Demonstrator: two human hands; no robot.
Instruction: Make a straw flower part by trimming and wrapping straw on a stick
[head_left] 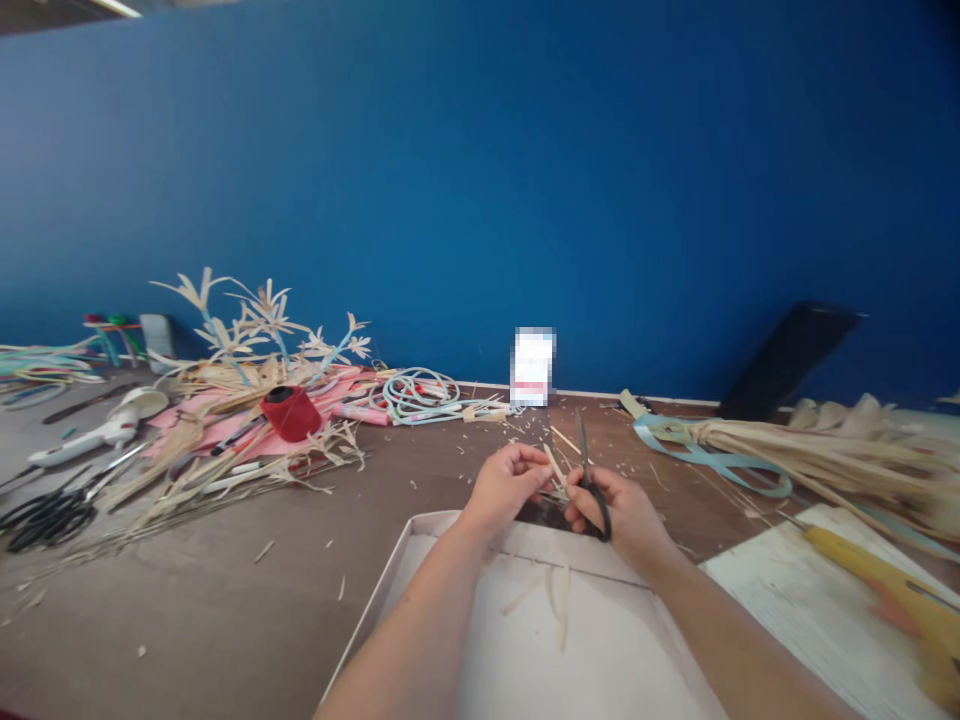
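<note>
My left hand (510, 482) is closed in a pinch on a pale strip of dried husk (553, 464), just past the far rim of a white box (525, 541). Close beside it, my right hand (621, 508) has its fingers through the dark handles of a pair of scissors (583, 440), whose blades point up and away from me. The two hands are almost touching around the strip. Several thin offcuts (561, 605) lie inside the box below my wrists. Small trimmings are scattered on the dark tabletop around my hands.
At left lie husk flowers (259, 315), a red thread spool (291, 413), a white glue gun (90, 440) and black-handled scissors (56, 515). Coiled light-blue cord (420, 395) sits at the back. To the right are a husk bundle (810, 445), blue ribbon (720, 465) and a yellow tool (870, 570).
</note>
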